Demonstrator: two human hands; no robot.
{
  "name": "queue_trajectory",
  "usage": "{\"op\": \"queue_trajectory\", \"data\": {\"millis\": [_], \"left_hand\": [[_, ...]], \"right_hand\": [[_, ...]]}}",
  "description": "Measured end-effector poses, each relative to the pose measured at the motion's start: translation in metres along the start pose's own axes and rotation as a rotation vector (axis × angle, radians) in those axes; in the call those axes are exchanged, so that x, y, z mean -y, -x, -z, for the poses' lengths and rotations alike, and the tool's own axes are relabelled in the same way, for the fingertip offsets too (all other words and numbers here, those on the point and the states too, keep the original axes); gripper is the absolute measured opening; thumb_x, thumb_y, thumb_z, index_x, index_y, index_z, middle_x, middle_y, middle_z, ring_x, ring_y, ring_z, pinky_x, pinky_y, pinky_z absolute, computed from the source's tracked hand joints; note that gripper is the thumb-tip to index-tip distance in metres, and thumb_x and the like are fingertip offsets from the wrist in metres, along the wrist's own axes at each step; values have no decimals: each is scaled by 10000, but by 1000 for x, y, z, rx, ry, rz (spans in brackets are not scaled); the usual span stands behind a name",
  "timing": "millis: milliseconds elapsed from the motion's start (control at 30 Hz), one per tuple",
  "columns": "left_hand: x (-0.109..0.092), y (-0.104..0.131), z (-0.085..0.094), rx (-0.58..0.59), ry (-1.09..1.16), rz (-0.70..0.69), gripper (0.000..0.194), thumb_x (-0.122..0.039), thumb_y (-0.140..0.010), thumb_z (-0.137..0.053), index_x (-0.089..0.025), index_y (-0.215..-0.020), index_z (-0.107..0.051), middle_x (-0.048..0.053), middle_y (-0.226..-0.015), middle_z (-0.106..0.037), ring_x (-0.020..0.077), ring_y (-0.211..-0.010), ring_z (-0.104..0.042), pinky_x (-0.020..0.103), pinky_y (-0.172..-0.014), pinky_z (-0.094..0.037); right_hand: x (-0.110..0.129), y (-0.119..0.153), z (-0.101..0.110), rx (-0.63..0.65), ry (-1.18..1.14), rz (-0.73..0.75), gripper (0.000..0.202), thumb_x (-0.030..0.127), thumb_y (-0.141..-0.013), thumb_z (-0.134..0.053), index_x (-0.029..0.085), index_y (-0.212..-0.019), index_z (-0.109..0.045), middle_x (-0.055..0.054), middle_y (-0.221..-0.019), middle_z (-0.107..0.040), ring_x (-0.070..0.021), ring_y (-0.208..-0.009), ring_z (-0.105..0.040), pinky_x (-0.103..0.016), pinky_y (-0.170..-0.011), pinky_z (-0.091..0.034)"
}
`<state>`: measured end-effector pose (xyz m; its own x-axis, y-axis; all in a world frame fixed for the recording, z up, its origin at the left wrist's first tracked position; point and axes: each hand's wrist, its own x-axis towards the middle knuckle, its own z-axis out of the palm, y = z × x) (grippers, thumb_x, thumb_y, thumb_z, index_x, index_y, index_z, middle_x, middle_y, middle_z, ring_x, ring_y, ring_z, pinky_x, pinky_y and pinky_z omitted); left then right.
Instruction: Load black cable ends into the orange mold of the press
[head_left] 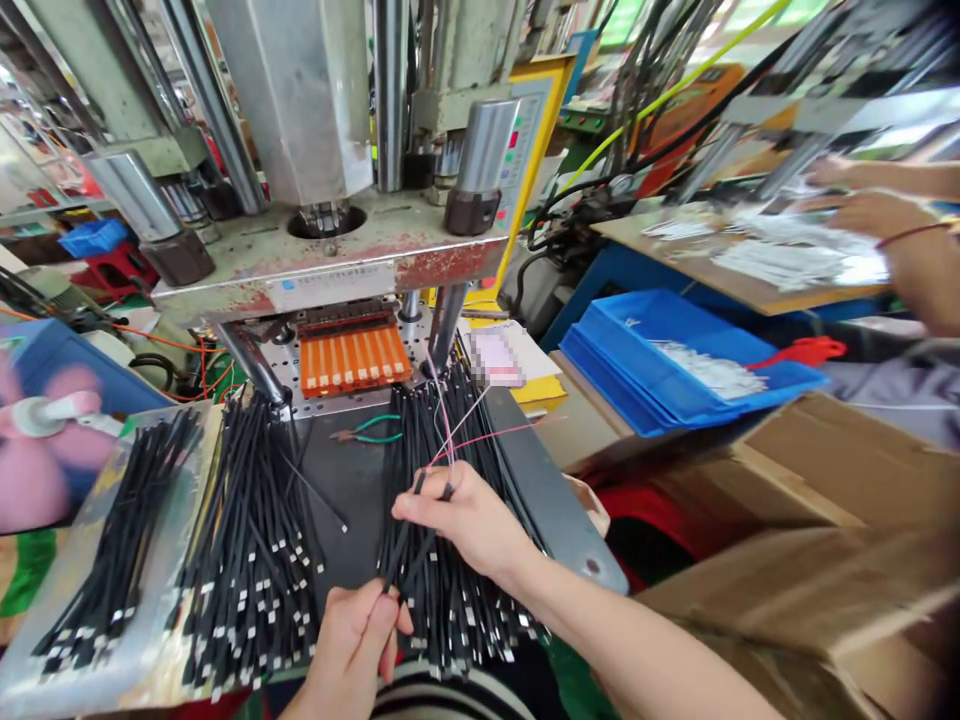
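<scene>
Right hand (pixel 469 520), just below centre frame, is pinched narrow on the upper ends of a couple of black wires (pixel 420 530). Left hand (pixel 360 640), bottom centre, is closed round the lower ends of the same wires, so they run taut btwn the two. They sit right over the centre wire bundle (pixel 450 600) fanned on the tabletop (pixel 352 500).

To do it well, I'd say: keep the picked wires pulled straight and lift them clear, w/o dragging neighbours or the thin pink tie string (pixel 457 425) crossing the bundle.

More bundles lie lower left (pixel 247 560) and on a clear tray (pixel 112 570). An orange fixture (pixel 352 358) sits under the press (pixel 330 250) above. A blue bin (pixel 675 360) is at right; another person's hands (pixel 870 210) work upper right.

Writing: the press's white label strip is too small to read; the paper by the yellow panel is blurred.
</scene>
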<state>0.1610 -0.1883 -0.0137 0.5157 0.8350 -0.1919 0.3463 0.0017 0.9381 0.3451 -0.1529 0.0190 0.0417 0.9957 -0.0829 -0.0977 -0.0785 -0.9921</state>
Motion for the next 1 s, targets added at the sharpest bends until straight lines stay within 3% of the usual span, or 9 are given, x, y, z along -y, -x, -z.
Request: {"op": "queue_trajectory", "data": {"millis": [167,267,367,467,600,733,800,900,1000], "left_hand": [[4,4,-3,-51,-66,-21,501,-520,-939,-306,-203,-680,-596,-26,-358,-484,108,-357,-463,225,-534,-410],[8,3,-3,-41,-115,-84,464,-444,-959,-297,-192,-705,-593,-33,-372,-471,103,-361,-472,212,-511,-401],[8,-3,2,-82,-175,-160,396,-356,-972,-296,-179,-756,-577,-36,-431,-497,92,-402,-490,193,-494,-374],[4,-11,8,-101,-263,-218,335,-315,-967,-329,-176,-751,-545,-35,-497,-511,82,-446,-487,188,-495,-346],[2,-13,10,-98,-300,-222,346,-310,-972,-307,-182,-740,-529,-54,-484,-438,76,-422,-429,198,-481,-311],[8,-7,13,-88,-304,-174,381,-328,-979,-279,-185,-709,-508,-51,-485,-424,84,-439,-437,204,-482,-306],[7,-6,17,-70,-342,-167,386,-329,-980,-273,-184,-722,-519,-42,-506,-458,90,-471,-469,207,-509,-324],[1,-18,26,-52,-450,-206,354,-315,-973,-298,-181,-755,-544,-7,-633,-572,113,-600,-551,219,-594,-368],[-5,-49,43,-61,-497,-249,334,-301,-959,-323,-180,-739,-543,-1,-670,-600,125,-640,-577,224,-621,-392]], "right_hand": [[-3,-15,9,-96,-275,-124,458,497,-576,-794,154,-427,-530,36,-511,-419,-57,-463,-368,-211,-420,-235],[-6,-11,10,-148,-363,-122,387,513,-616,-776,149,-705,-682,19,-621,-523,-33,-448,-274,-197,-402,-226],[-12,8,-1,93,-361,-132,517,493,-602,-801,188,-997,-667,11,-744,-567,-53,-511,-403,-196,-464,-342],[-19,26,-16,269,-164,-136,360,499,-724,-708,153,-820,-674,9,-671,-568,-60,-508,-428,-200,-472,-337],[-24,20,-18,133,-38,-107,487,529,-808,-595,147,-509,-558,36,-431,-451,-50,-401,-312,-221,-416,-223],[-21,-1,0,-12,-70,7,538,509,-791,-630,184,-405,-444,45,-345,-348,-91,-455,-407,-235,-508,-339],[-16,-3,5,-43,-30,48,511,504,-842,-571,182,-452,-494,35,-379,-384,-105,-480,-438,-241,-535,-377],[-11,4,-2,26,169,202,354,464,-876,-535,169,-736,-675,-40,-685,-605,-125,-605,-534,-256,-591,-450],[-13,-2,-13,72,376,466,209,334,-887,-552,229,-989,-701,-61,-914,-624,-141,-771,-593,-260,-677,-485]]}}
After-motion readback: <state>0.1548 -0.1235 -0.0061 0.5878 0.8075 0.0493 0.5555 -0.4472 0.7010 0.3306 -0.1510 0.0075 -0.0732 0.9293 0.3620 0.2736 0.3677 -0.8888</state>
